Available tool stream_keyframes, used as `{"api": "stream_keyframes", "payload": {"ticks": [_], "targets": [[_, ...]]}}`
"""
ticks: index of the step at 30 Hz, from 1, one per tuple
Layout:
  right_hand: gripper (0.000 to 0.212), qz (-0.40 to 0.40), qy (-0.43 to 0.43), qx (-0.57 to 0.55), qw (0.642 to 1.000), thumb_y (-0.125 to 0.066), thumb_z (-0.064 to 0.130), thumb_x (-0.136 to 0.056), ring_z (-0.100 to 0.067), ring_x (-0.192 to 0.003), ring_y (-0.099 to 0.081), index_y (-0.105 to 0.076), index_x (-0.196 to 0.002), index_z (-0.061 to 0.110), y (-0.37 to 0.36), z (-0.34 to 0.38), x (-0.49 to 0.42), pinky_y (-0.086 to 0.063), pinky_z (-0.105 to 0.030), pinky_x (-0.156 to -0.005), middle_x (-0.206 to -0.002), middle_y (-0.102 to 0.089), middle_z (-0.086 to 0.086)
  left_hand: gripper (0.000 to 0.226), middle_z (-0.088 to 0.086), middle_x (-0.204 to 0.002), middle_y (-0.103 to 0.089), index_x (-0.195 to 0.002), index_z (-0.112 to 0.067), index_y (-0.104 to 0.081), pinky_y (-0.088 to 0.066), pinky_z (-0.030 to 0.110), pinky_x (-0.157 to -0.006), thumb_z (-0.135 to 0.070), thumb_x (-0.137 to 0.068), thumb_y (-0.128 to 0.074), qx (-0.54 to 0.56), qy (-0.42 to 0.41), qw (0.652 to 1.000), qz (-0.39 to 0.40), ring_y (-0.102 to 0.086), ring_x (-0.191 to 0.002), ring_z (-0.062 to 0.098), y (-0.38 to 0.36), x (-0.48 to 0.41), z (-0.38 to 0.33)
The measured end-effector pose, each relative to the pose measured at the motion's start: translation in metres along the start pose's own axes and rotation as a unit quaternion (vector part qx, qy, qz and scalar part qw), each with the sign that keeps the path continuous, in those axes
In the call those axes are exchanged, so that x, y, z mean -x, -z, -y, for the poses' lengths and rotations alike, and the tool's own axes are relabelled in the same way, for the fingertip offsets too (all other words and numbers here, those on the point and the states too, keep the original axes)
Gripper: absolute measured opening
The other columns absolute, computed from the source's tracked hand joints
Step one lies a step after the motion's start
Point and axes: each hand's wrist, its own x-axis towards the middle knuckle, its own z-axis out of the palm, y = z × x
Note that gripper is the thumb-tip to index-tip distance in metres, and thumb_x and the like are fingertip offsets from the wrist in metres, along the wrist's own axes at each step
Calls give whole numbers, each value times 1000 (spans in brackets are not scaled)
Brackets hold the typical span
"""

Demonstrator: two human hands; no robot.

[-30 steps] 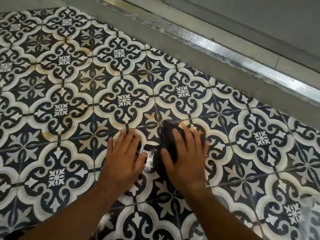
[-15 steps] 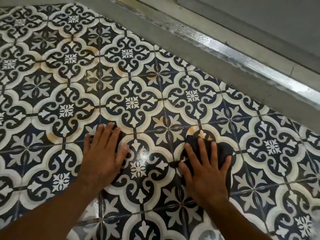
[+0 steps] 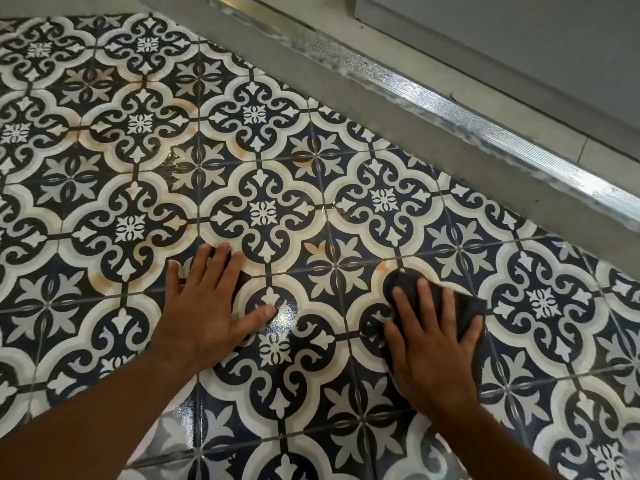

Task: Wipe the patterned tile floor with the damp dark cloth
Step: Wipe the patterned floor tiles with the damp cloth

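The patterned tile floor (image 3: 263, 209) fills most of the head view, dark blue and white with orange-brown stains in places. My right hand (image 3: 434, 344) presses flat on the dark cloth (image 3: 464, 304), which shows beyond and to the right of my fingers. My left hand (image 3: 207, 306) lies flat on the tiles to the left, fingers spread, holding nothing. A wet sheen shows on the tile between my hands.
A grey concrete strip (image 3: 381, 98) borders the tiles at the upper right. Beyond it runs a ribbed metal threshold rail (image 3: 485, 123), then a grey wall or door panel (image 3: 519, 36). Orange stains (image 3: 382, 266) sit just left of the cloth.
My right hand has slid the cloth to the right, away from my left hand. My left hand stayed planted on the tiles; the view has shifted slightly.
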Motion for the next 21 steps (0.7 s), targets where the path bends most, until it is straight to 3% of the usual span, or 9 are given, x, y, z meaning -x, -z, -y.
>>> {"api": "stream_keyframes", "payload": {"ticks": [4,10,14,21], "targets": [[61,-19,-45,-18,999,2,64,-93,-29,-146,22,5,-151,44,1,25,-18,11,-69,-109,-163,8,2,113,1,-161,-11,-152,-18,-19,-1,59,-115,-95,-69,-18,-49,-28,998,22,6,-148,19,8,-6,6],[62,2,24,-16,1000,-5,71,-93,-25,-146,23,5,-149,47,-7,22,5,15,-63,-111,-162,8,5,129,1,-162,2,-153,-17,-8,6,58,-114,-100,-54,-4,-115,-21,990,78,16,-146,19,21,-25,0],[63,10,40,-2,999,-4,74,-91,-23,-146,22,6,-148,48,-5,6,4,13,-63,-111,-162,8,6,128,3,-162,8,-153,-14,-2,6,58,-114,-95,-53,-5,-112,-9,988,104,17,-146,19,25,-27,-6],[68,-14,-15,-27,999,3,74,-87,-24,-142,32,12,-148,45,1,39,-25,15,-65,-110,-158,21,8,127,4,-161,13,-152,-14,4,9,57,-113,-93,-53,-6,-121,-2,984,131,18,-145,19,27,-29,-11]]}}
